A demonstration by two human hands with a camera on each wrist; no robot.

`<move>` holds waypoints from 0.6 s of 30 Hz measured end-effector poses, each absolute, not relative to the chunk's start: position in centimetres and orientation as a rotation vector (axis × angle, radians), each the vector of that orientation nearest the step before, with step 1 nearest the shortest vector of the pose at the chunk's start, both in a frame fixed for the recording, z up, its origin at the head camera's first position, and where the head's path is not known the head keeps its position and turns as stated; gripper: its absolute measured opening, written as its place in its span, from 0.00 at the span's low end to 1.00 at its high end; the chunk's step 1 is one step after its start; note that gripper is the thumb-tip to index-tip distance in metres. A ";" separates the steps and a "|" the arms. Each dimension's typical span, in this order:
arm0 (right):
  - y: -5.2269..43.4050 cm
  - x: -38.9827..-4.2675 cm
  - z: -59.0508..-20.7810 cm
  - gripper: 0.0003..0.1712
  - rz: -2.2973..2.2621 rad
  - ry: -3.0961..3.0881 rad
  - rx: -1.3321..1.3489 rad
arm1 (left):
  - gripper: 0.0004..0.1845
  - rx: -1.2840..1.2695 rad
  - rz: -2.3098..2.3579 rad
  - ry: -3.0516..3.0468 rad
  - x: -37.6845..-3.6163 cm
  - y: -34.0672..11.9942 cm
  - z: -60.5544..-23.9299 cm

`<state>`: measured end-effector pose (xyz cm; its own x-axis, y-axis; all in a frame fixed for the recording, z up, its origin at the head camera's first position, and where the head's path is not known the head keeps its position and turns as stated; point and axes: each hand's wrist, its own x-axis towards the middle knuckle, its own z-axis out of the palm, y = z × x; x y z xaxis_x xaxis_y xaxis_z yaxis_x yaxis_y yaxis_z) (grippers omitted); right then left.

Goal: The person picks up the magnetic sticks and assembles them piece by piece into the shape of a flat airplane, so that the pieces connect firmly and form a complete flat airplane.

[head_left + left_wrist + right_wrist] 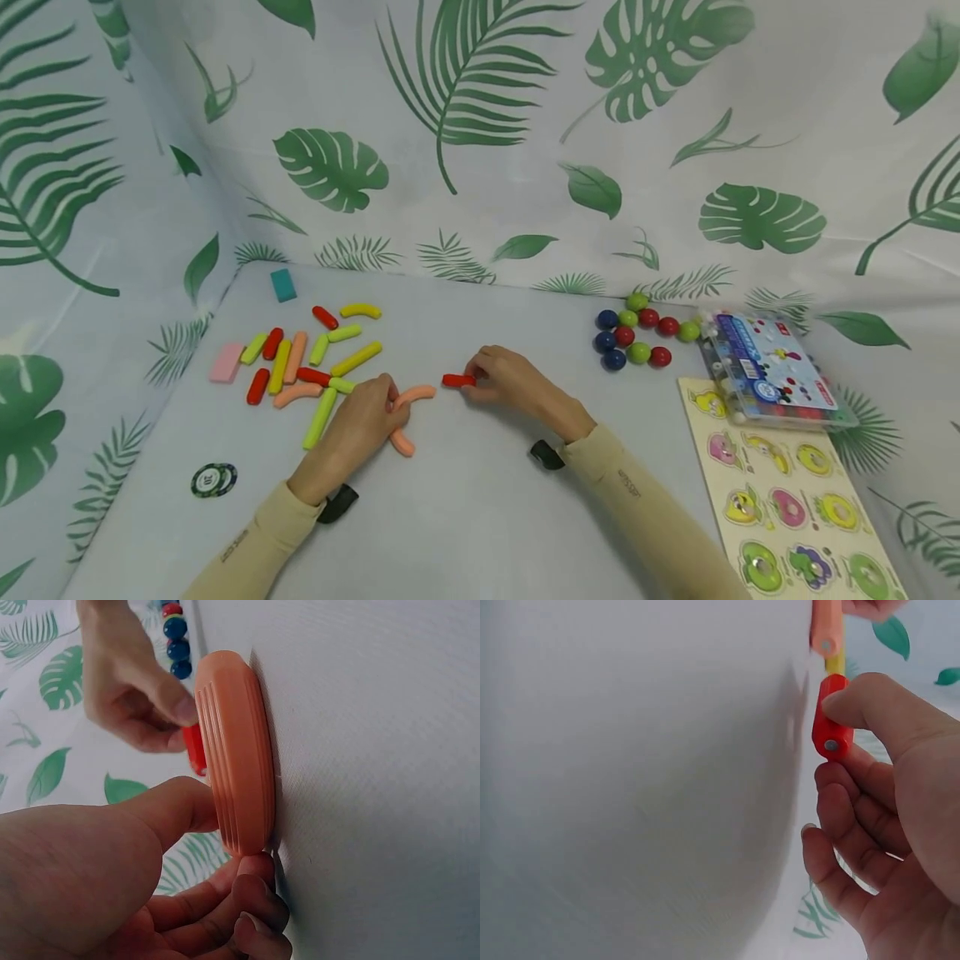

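My left hand (358, 425) holds one end of a curved salmon-orange piece (415, 393) on the grey table; the left wrist view shows thumb and fingertips pinching the ribbed orange piece (236, 750). A second orange piece (402, 442) lies just below that hand. My right hand (504, 381) pinches a short red stick (458, 380) by its right end, a small gap away from the orange piece. In the right wrist view the red stick (831, 720) sits under my thumb, with a grey dot on its end face.
A pile of red, yellow, green and orange sticks (307, 362) lies left, with a pink block (227, 362) and a teal block (283, 284). Coloured balls (637, 333), a plastic box (765, 367) and a puzzle board (787, 500) are right. A round chip (213, 480) lies front left.
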<state>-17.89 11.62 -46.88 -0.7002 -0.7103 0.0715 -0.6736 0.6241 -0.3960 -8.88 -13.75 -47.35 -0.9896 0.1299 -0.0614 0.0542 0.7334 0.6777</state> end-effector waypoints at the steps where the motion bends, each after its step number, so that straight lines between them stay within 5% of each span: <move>1: 11.6 -17.6 -47.1 0.10 -0.610 2.744 -1.192 | 0.10 0.146 1.098 2.826 -8.9 -13.8 -47.4; 18: 11.0 -16.4 -48.0 0.10 -0.611 2.759 -1.251 | 0.10 0.220 1.088 2.872 -9.0 -14.1 -47.7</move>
<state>-16.42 10.98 -48.01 -0.6712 -0.7323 0.1145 -0.7121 0.5943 -0.3737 -8.96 -14.10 -47.74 -0.9878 0.1556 -0.0080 0.1112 0.7403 0.6630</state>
